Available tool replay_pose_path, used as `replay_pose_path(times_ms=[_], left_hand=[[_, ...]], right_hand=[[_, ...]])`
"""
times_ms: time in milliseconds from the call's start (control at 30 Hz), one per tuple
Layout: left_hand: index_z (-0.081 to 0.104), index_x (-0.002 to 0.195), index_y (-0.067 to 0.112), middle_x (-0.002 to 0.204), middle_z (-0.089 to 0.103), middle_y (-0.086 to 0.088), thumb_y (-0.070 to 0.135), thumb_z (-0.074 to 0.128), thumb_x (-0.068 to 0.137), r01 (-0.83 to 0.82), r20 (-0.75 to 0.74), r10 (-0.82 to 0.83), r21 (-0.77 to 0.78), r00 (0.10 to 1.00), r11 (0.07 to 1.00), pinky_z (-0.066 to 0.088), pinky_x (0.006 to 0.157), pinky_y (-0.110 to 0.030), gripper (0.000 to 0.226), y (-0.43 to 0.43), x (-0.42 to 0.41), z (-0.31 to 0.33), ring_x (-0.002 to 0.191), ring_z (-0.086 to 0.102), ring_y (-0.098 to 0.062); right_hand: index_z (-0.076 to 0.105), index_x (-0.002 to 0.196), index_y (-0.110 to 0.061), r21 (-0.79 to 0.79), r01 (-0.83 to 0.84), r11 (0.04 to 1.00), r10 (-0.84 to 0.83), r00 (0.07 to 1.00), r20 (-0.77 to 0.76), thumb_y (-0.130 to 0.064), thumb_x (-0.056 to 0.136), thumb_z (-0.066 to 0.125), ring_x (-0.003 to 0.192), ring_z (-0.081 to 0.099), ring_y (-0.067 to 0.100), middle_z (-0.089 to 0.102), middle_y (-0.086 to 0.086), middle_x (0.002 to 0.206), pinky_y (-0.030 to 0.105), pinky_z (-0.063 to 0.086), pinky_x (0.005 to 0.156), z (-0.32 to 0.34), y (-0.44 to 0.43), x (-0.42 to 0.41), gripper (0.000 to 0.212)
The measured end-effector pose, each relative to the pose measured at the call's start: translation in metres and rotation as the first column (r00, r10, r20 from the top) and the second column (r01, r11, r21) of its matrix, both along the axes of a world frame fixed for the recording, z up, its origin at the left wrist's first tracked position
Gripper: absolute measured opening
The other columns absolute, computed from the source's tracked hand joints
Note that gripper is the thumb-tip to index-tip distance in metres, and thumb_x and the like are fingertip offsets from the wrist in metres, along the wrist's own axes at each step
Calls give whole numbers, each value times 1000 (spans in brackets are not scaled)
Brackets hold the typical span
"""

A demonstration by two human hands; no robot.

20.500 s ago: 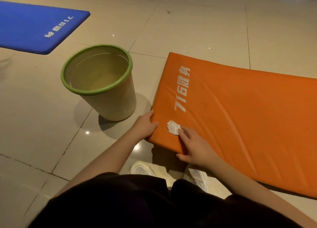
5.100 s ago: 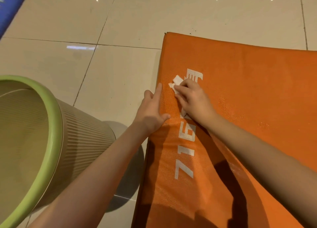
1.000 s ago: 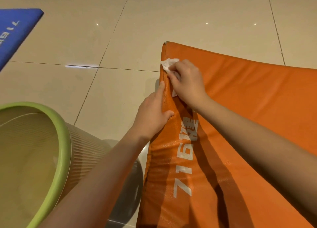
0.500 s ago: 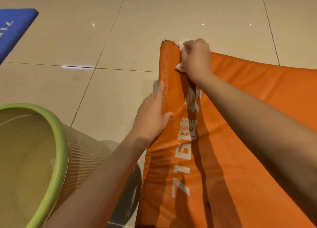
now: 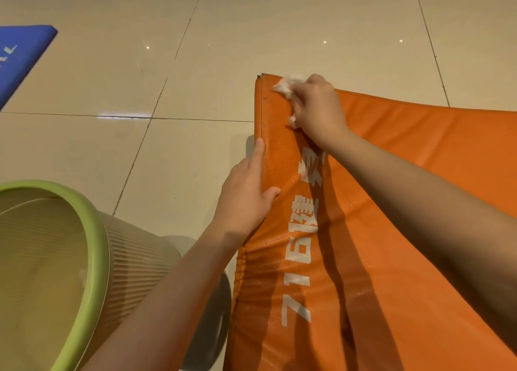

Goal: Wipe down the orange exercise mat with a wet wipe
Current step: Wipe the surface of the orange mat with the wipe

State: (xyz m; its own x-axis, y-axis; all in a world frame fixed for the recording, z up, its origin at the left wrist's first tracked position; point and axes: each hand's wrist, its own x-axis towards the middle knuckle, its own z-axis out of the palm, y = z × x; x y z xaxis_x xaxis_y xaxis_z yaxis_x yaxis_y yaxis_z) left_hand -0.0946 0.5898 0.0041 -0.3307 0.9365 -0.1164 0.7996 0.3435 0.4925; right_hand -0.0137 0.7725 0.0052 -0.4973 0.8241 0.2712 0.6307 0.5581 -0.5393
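The orange exercise mat [image 5: 405, 175] with white "716" lettering lies on the tiled floor, filling the right half of the view. My right hand [image 5: 316, 105] is closed on a crumpled white wet wipe [image 5: 286, 85] and presses it onto the mat's far left corner. My left hand [image 5: 246, 194] grips the mat's left edge, thumb on top and fingers along the side, a little nearer to me than the wipe. Small wet droplets shine on the mat near the lettering.
A beige ribbed waste bin with a green rim [image 5: 95, 245] stands at the lower left, close to the mat's edge. A blue mat [image 5: 19, 57] lies at the far left. Glossy beige floor tiles [image 5: 279, 29] stretch beyond the orange mat.
Over the last second my right hand slid the wipe up along the left edge to the far corner. My left hand kept its hold on the edge.
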Motion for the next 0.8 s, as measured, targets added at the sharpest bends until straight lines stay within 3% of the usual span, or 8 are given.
replay_pose_path(times_ms=[133,300,433,500,567,633,733,800], left_hand=[[-3,156,25,152,37,0,37,64,93,9,2,-9,-5,1000,1000,33,111,-34,93,1,1,2,137,38,-18],[-1,157,24,151,39,-1,36,65,92,4,0,-4,-8,1000,1000,33,110,-32,93,0,0,1,135,39,-18],[-3,156,25,153,37,1,37,64,93,22,-3,-22,4,1000,1000,32,112,-33,93,2,2,4,138,37,-18],[-4,156,25,153,37,1,37,63,93,13,1,-13,-3,1000,1000,32,112,-33,92,1,1,3,138,38,-18],[-3,156,25,151,38,0,37,63,93,5,1,-5,-13,1000,1000,33,110,-33,92,-1,1,2,136,39,-18],[-2,156,26,151,39,0,38,63,93,6,-4,-6,-11,1000,1000,34,110,-33,92,0,1,1,136,40,-19],[-3,156,27,153,36,2,39,62,93,12,-5,-13,-3,1000,1000,33,112,-35,92,4,2,3,137,38,-19],[-4,156,27,154,35,2,40,62,93,7,0,-7,-7,1000,1000,33,112,-35,92,2,2,2,138,38,-18]], right_hand=[[68,109,-2,-99,283,954,-276,958,83,-18,81,75,99,58,35,55,21,116,30,34,72,-6,19,16,33],[73,105,-5,33,28,999,-26,999,-48,-18,91,60,87,59,36,60,21,98,34,35,68,-20,-1,18,24],[68,101,0,-108,415,904,-404,908,106,-22,85,71,95,62,37,62,22,108,34,39,69,-27,38,42,27],[69,97,-1,-117,383,916,-382,924,34,-23,86,70,92,63,35,64,21,103,35,41,70,-25,32,33,25],[71,95,-3,-23,178,984,-179,983,-44,-21,90,64,89,61,34,64,19,97,35,39,69,-25,15,23,20],[73,103,-6,56,97,994,-98,995,21,-18,93,58,95,59,33,63,16,102,37,39,69,-25,14,31,21],[71,111,-9,-15,374,927,-369,920,132,-9,91,56,105,57,35,62,15,112,34,36,69,-24,41,50,25],[71,110,-6,-29,388,921,-386,920,67,-5,90,53,103,58,37,63,18,112,35,37,72,-25,35,46,27]])
